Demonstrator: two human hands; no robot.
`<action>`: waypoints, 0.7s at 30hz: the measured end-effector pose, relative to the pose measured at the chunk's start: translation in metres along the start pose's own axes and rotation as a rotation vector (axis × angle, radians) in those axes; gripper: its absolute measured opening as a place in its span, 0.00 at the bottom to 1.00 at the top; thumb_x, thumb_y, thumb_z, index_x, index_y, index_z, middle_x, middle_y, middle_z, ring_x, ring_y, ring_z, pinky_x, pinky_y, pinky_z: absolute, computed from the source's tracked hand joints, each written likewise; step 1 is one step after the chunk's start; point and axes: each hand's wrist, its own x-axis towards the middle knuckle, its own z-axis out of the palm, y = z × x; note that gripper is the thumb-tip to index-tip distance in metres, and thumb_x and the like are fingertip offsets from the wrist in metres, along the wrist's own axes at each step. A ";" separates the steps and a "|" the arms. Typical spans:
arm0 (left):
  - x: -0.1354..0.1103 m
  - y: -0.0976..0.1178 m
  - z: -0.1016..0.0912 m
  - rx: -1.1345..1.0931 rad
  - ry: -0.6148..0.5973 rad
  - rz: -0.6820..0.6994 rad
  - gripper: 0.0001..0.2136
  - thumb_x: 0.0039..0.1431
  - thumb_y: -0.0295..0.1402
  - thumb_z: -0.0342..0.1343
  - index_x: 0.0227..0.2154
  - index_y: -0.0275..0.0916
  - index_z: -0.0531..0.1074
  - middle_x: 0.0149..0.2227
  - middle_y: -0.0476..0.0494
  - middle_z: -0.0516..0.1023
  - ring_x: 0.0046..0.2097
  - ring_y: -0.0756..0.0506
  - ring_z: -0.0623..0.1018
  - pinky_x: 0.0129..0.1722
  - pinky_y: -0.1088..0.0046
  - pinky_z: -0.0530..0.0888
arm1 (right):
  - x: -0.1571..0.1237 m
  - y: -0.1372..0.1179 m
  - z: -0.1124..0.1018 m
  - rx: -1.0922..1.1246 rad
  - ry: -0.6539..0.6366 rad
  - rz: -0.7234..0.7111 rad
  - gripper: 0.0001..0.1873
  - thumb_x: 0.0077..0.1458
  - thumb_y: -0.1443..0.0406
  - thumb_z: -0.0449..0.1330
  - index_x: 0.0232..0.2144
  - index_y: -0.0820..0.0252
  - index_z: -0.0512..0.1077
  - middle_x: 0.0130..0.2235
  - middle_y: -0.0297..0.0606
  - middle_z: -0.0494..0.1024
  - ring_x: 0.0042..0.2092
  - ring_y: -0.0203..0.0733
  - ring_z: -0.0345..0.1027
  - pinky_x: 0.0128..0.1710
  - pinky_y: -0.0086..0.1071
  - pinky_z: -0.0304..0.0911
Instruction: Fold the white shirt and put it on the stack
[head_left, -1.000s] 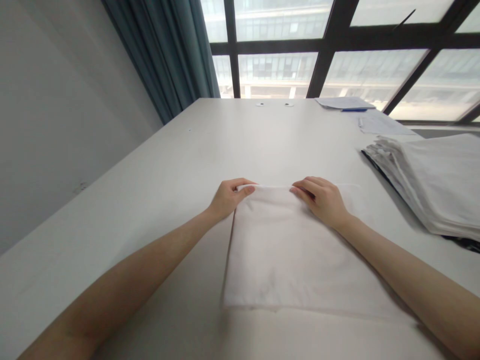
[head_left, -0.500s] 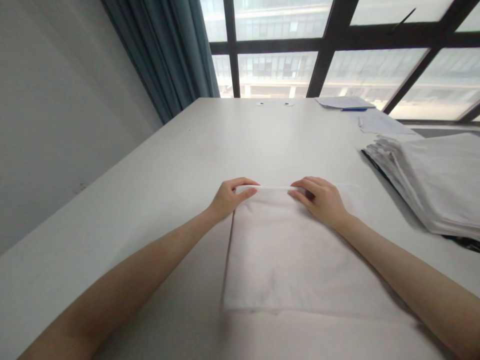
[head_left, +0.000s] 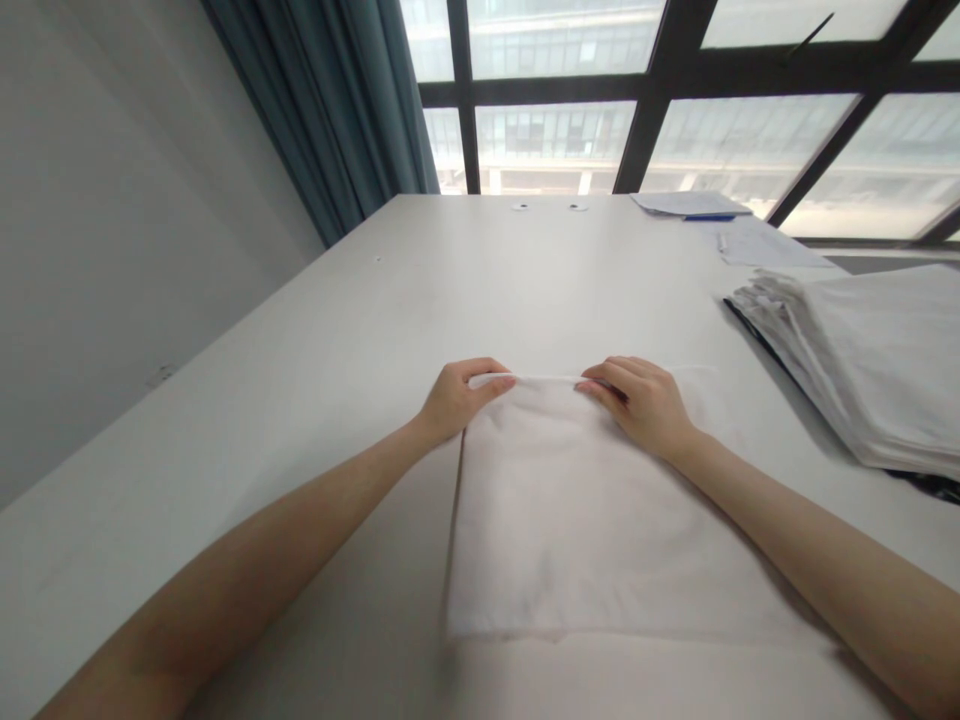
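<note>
A white cloth (head_left: 577, 520) lies folded on the white table in front of me, with slight creases across it. My left hand (head_left: 461, 395) pinches its far edge near the left corner, thumb on top and fingers behind. Farther right along that same edge, my right hand (head_left: 637, 400) grips the fabric between thumb and fingers. A short stretch of the edge runs straight between the two hands. My right forearm covers part of the cloth's right side.
To the right sits a stack of folded white cloths (head_left: 892, 360) on something black. Papers (head_left: 690, 204) and a blue pen (head_left: 709, 218) lie at the table's (head_left: 525, 280) far right. Beyond are a window and a blue curtain (head_left: 352, 110); a grey wall stands left.
The cloth's near edge has shifted slightly toward me, and the pinched far edge sits a touch lower. Both hands keep their hold, almost in the same place.
</note>
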 end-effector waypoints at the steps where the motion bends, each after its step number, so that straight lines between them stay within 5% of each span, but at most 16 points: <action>1: 0.000 0.000 0.000 0.012 0.000 0.004 0.14 0.56 0.44 0.58 0.29 0.37 0.78 0.32 0.46 0.82 0.38 0.44 0.78 0.41 0.71 0.72 | 0.000 0.000 0.000 0.004 -0.002 -0.001 0.14 0.65 0.57 0.53 0.33 0.57 0.73 0.29 0.38 0.77 0.32 0.42 0.70 0.34 0.34 0.62; 16: 0.000 -0.005 0.001 0.356 0.065 0.305 0.10 0.57 0.44 0.59 0.32 0.43 0.78 0.34 0.48 0.84 0.36 0.46 0.79 0.55 0.64 0.63 | 0.001 -0.002 -0.002 -0.003 -0.041 -0.047 0.14 0.66 0.58 0.52 0.34 0.57 0.73 0.31 0.39 0.78 0.32 0.41 0.70 0.34 0.34 0.61; 21: -0.001 -0.005 0.003 0.357 0.066 0.276 0.10 0.60 0.43 0.58 0.31 0.44 0.78 0.34 0.49 0.83 0.36 0.47 0.79 0.57 0.64 0.62 | 0.002 -0.003 -0.001 0.011 -0.044 -0.039 0.13 0.65 0.58 0.53 0.34 0.57 0.73 0.31 0.39 0.78 0.33 0.42 0.70 0.34 0.34 0.61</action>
